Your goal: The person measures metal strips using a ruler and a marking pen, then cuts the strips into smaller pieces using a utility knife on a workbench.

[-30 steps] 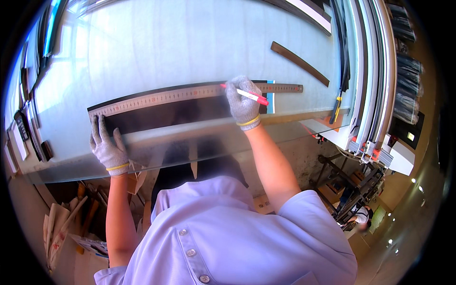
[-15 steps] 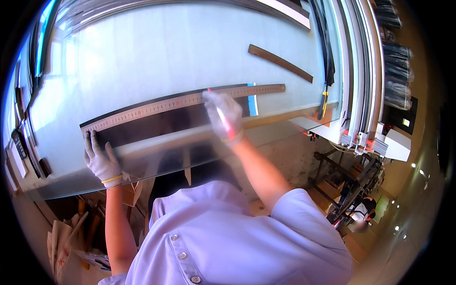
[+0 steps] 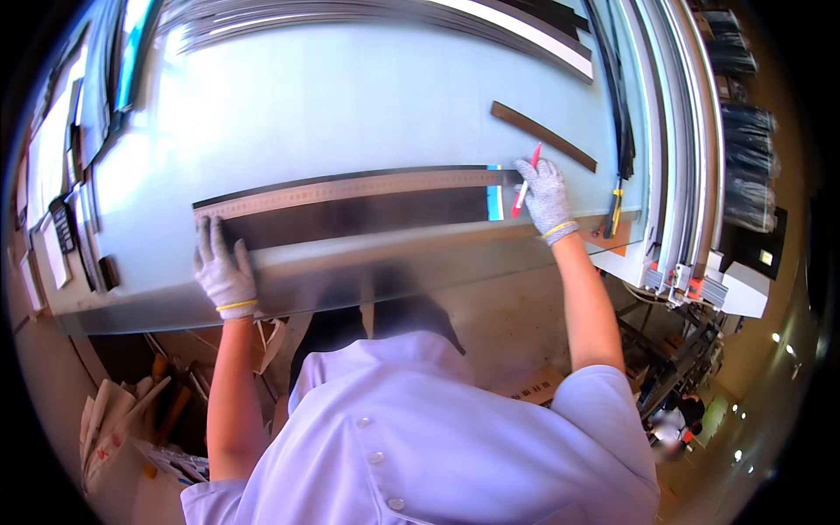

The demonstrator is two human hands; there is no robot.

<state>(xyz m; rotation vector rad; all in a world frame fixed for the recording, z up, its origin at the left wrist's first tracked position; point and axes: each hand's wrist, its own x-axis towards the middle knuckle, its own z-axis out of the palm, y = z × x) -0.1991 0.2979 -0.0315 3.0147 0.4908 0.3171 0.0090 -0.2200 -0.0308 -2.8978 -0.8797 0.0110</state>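
On the glass-topped table, a steel ruler [image 3: 350, 187] lies lengthwise along a flat dark strip [image 3: 367, 213], which has a blue-and-white right end. My left hand [image 3: 224, 273], in a grey knit glove, rests with fingers spread on the left end of the ruler and strip. At the opposite end, my gloved right hand [image 3: 548, 197] grips a red-and-white pen [image 3: 535, 161], tilted with its red end up. Its fingers are at the ruler's right end and cover part of it; whether they also pinch the ruler is unclear.
Beyond the ruler lies a short brown strip [image 3: 544, 136]. A yellow-and-black cutter [image 3: 615, 210] sits by the right-hand metal rails [image 3: 691, 149]. Long dark strips [image 3: 350, 19] are stacked along the far side. The table's glass edge [image 3: 289, 313] runs close to my body.
My right hand, with the pen, has moved right from the middle of the ruler to its right end. My left hand stays at the left end. The whole view has shifted slightly.
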